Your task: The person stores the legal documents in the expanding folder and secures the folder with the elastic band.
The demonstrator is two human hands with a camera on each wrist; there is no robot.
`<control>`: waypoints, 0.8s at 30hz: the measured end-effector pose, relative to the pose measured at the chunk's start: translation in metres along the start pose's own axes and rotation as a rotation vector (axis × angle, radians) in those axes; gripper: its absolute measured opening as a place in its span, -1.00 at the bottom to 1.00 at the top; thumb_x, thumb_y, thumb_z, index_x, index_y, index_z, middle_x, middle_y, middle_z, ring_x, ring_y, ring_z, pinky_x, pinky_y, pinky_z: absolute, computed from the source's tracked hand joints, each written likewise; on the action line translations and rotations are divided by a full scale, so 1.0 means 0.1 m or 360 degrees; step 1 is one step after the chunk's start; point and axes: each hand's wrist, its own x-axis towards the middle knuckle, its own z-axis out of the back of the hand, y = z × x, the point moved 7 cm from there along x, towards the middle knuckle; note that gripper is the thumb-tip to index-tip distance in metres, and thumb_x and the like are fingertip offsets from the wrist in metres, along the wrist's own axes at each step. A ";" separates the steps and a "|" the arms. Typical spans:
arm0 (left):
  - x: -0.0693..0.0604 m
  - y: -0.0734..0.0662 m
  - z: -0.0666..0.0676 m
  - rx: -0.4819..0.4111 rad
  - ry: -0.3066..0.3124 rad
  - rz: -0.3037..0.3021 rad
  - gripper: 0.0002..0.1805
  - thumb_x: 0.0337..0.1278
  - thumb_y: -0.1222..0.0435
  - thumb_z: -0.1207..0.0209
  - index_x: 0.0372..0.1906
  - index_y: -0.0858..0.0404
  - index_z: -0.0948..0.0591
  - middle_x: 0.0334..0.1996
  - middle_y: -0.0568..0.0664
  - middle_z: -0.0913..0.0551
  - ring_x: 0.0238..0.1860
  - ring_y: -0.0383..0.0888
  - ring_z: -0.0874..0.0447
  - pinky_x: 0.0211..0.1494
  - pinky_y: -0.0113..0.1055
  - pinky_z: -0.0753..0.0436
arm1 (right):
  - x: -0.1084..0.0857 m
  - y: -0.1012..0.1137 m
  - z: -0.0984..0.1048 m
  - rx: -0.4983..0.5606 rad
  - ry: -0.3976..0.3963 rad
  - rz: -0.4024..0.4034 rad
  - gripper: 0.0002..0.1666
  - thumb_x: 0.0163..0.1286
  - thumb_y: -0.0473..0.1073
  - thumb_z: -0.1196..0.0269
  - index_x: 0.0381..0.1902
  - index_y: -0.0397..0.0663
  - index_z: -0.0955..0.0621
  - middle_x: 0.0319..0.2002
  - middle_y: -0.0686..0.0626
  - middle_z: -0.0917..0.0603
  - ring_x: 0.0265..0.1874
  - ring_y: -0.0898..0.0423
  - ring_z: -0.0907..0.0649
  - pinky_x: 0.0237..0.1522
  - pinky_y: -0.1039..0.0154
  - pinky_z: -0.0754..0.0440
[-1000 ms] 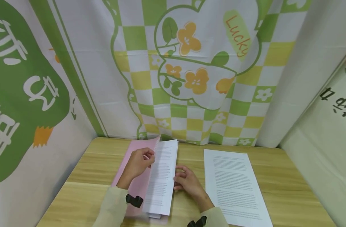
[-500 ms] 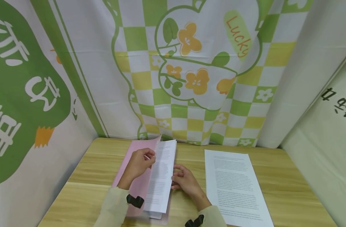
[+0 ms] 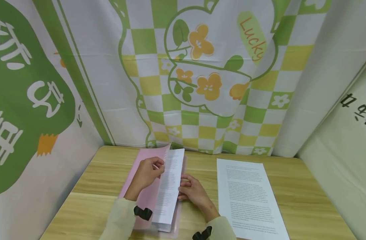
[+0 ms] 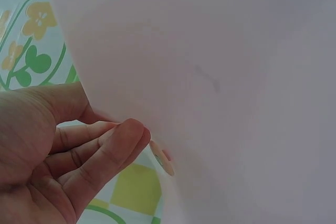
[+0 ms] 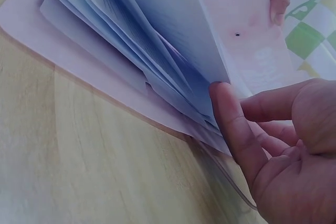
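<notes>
A pink folder [image 3: 142, 216] lies partly opened on the left half of the table. My left hand [image 3: 147, 171] pinches the free edge of its raised cover, as the left wrist view also shows. Inside the folder are several sheets of white printed paper [image 3: 171, 183]. At their right edge, my right hand [image 3: 195, 191] pinches the side of the upper paper between thumb and fingers. In the right wrist view, loose sheets [image 5: 121, 30] fan apart under that upper paper, above the folder's back cover [image 5: 31, 24]. A round button-like fastener [image 4: 161, 158] shows beside my left fingertips.
A separate printed sheet [image 3: 249, 196] lies flat to the right of my right hand. The wooden table [image 3: 87, 180] ends at a patterned curtain [image 3: 201, 133] at the back. Fabric walls stand on both sides.
My right hand has moved left, bringing the paper's right edge further in over the folder, so more of the pink back cover shows. The left hand stays at the cover.
</notes>
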 end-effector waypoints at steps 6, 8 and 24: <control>0.00 -0.01 0.01 0.0002 0.0002 -0.0019 -0.92 0.17 0.50 -0.26 -0.24 0.39 -0.70 -0.46 -0.04 -0.66 -0.58 -0.16 -0.65 -0.49 -0.30 -0.68 | 0.05 -0.05 -0.04 0.0012 0.0022 0.0021 -0.43 0.36 -0.55 -0.19 0.32 -0.50 -0.38 -0.25 -0.10 -0.62 -0.44 0.09 -0.71 -0.39 0.23 -0.75; 0.00 -0.01 0.01 -0.0002 0.0002 -0.0020 -0.92 0.17 0.51 -0.26 -0.25 0.39 -0.70 -0.46 -0.04 -0.66 -0.58 -0.16 -0.65 -0.49 -0.30 -0.68 | 0.06 -0.07 -0.04 0.0003 0.0021 0.0027 -0.44 0.35 -0.56 -0.19 0.30 -0.52 -0.39 -0.26 -0.09 -0.62 -0.45 0.10 -0.71 -0.39 0.24 -0.74; 0.00 0.02 0.01 0.0001 0.0001 -0.0006 -0.93 0.18 0.49 -0.28 -0.25 0.37 -0.70 -0.47 -0.06 -0.65 -0.58 -0.16 -0.66 -0.49 -0.29 -0.67 | 0.08 -0.08 -0.04 -0.0079 -0.0029 0.0015 -0.45 0.36 -0.54 -0.18 0.31 -0.48 -0.42 -0.30 -0.18 -0.62 -0.48 0.07 -0.71 -0.41 0.15 -0.76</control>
